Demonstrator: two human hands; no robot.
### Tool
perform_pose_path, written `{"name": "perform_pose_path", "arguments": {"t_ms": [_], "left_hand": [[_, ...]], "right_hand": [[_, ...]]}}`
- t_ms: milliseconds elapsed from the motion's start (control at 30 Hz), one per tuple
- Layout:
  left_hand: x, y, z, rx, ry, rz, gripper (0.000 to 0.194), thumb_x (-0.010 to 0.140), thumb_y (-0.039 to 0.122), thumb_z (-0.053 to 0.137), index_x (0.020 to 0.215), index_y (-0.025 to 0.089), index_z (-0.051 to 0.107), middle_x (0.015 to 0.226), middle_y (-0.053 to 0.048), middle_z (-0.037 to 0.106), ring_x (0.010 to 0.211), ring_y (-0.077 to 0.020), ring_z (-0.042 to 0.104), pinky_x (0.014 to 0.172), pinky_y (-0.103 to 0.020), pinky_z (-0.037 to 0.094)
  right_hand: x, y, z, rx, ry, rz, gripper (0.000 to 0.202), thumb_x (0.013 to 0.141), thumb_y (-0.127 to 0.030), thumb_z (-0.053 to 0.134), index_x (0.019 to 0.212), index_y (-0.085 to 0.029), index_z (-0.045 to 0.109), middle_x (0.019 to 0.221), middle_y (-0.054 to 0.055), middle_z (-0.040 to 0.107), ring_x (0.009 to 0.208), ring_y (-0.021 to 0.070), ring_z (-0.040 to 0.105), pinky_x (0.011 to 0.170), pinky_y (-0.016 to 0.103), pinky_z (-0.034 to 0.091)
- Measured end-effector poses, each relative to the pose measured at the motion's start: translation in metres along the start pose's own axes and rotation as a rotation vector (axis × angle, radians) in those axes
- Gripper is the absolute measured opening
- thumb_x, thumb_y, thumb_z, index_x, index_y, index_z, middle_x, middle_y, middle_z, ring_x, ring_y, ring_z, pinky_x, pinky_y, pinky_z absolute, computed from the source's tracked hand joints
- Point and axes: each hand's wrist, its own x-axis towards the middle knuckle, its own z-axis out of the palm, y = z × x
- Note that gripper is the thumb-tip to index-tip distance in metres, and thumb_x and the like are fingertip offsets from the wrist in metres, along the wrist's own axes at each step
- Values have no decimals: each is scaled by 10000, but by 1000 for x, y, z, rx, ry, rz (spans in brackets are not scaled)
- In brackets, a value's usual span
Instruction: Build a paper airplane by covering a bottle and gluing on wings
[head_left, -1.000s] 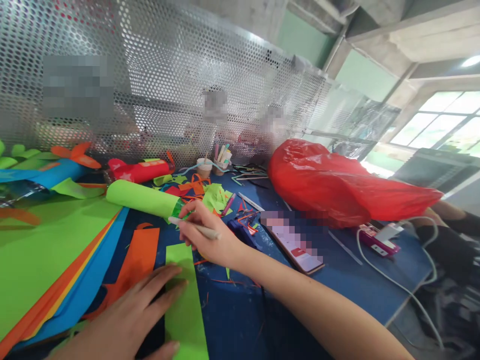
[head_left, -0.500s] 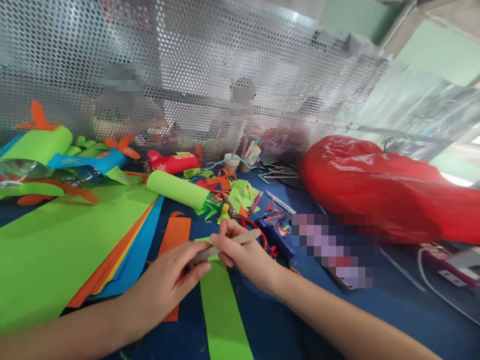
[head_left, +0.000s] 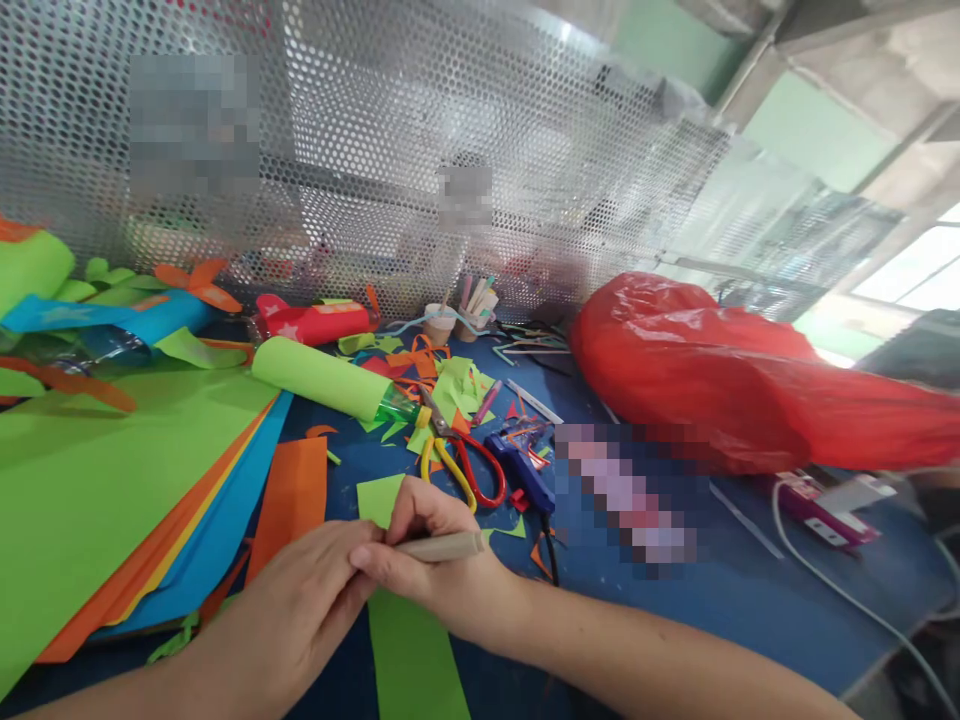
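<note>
A pale marker [head_left: 442,546] is pinched between the thumb and fingers of my right hand [head_left: 442,560], its blunt end pointing right. My left hand [head_left: 322,585] touches my right fingertips, its fingers bent together; what they hold, if anything, is hidden. Both hands are over a green paper strip [head_left: 416,660] lying on the blue table. An orange paper piece [head_left: 291,495] lies left of the strip. Scissors [head_left: 480,470] with red and yellow handles rest just beyond my right hand.
Stacked coloured sheets [head_left: 150,460] lie left. Behind are a green-wrapped bottle [head_left: 322,380], paper scraps, a blue glue gun [head_left: 525,475] and cups of markers [head_left: 476,310]. A red plastic bag [head_left: 697,380] lies right, near a white cable [head_left: 832,590]. People are behind the perforated screen.
The view has shifted right. My hands have come closer together and lower in view, the marker now lies nearly level, and the scissor handles are uncovered.
</note>
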Motion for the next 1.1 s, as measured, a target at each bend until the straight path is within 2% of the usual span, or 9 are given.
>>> {"name": "perform_pose_path", "arguments": {"t_ms": [133, 367, 533, 667, 767, 833, 900, 1000, 1100], "left_hand": [[-2, -2, 0, 15, -5, 5, 342, 964, 336, 317, 983, 185, 624, 955, -91, 736, 919, -214, 703, 811, -299, 568], [0, 0, 0, -126, -28, -66, 331, 956, 378, 342, 960, 221, 634, 917, -41, 734, 867, -189, 700, 792, -249, 547], [4, 4, -7, -238, -134, -124, 249, 951, 356, 383, 935, 244, 606, 843, 17, 705, 780, -153, 674, 727, -197, 523], [3, 4, -12, -257, -210, -159, 234, 948, 353, 392, 830, 236, 557, 717, 42, 661, 637, -138, 643, 594, -176, 498], [1, 0, -11, -181, -121, -178, 220, 922, 430, 445, 997, 241, 527, 777, 24, 670, 665, -164, 655, 616, -222, 516], [0, -5, -10, -73, -14, -196, 346, 894, 492, 483, 1115, 227, 477, 719, 27, 637, 634, -179, 647, 627, -264, 529], [-1, -9, -8, 14, 40, -206, 349, 916, 497, 441, 1115, 212, 475, 615, 50, 581, 565, -176, 627, 605, -275, 530], [-5, -13, -7, 101, 41, -126, 263, 974, 394, 350, 1043, 216, 532, 692, 12, 663, 665, -182, 680, 643, -268, 547], [-10, -14, -6, 277, 10, 111, 285, 959, 195, 327, 1084, 213, 582, 992, -57, 726, 893, -203, 699, 771, -285, 562]], "right_hand": [[-1, -2, 0, 25, -3, 9, 409, 677, -355, 794, 619, -196, 422, 574, -82, 414, 508, 63, 323, 460, 203, 256], [1, 2, 1, 136, -24, 57, 430, 680, -407, 783, 643, -214, 400, 507, -104, 418, 416, 50, 347, 392, 187, 243], [0, 4, 1, 143, -52, 86, 414, 723, -438, 737, 663, -218, 391, 490, -113, 417, 379, 40, 352, 370, 178, 244], [-1, 0, 0, 80, -51, 84, 423, 712, -459, 736, 669, -215, 392, 512, -108, 413, 406, 41, 356, 385, 178, 247], [1, -6, -3, 72, 2, 103, 401, 758, -514, 672, 698, -217, 410, 487, -115, 388, 379, 42, 318, 376, 183, 227], [4, -10, -7, 65, 136, 112, 367, 842, -549, 547, 736, -222, 418, 437, -121, 357, 357, 56, 297, 375, 190, 233], [9, -11, -11, 66, 270, 105, 333, 882, -543, 484, 797, -226, 428, 466, -104, 411, 408, 78, 375, 430, 195, 321], [13, -7, -14, 30, 268, 95, 283, 884, -497, 512, 857, -221, 456, 664, -54, 491, 611, 105, 479, 608, 229, 419], [13, -4, -14, -77, 192, 89, 255, 899, -466, 491, 841, -218, 468, 716, -43, 440, 654, 113, 439, 622, 236, 387]]}}
